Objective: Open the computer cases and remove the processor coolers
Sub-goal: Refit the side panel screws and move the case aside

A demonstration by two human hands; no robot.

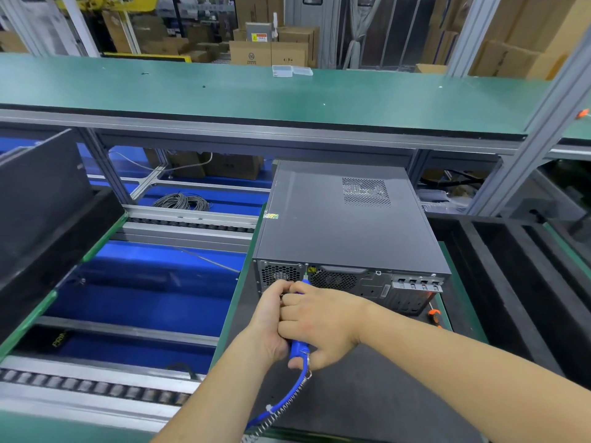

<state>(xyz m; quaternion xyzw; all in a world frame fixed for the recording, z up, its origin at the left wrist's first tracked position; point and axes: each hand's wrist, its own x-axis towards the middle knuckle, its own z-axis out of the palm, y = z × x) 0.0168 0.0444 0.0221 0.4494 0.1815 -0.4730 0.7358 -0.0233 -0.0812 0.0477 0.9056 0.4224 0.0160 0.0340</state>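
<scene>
Coiled blue cable (281,407) runs up from the bottom edge into the tail of a blue powered screwdriver (299,348), and both my hands are wrapped round that tool. My right hand (319,324) grips the body from above, fingers curled over it, while my left hand (271,318) closes round it from the other side near the front, steadying it. The bit end points at the rear panel of the computer case (345,219), close to the top edge between the two mesh vents; I cannot tell whether the tip is seated in a screw, since my fingers hide most of it. The case lies flat on the dark surface (367,394), rear panel toward me, its grey side cover (319,228) on top and closed. An orange-handled screwdriver (434,316) lies on the surface just to the right of the case. By my reading the job is only starting: the cover is not yet off, nothing inside is exposed, and the cooler is out of sight beneath the cover. Left to do: free the cover screws, slide the panel away, then unfasten the cooler. Beyond the case, a green shelf (224,91) spans the frame, carrying small clear plastic boxes (291,71), with cardboard boxes (268,52) stacked behind.
</scene>
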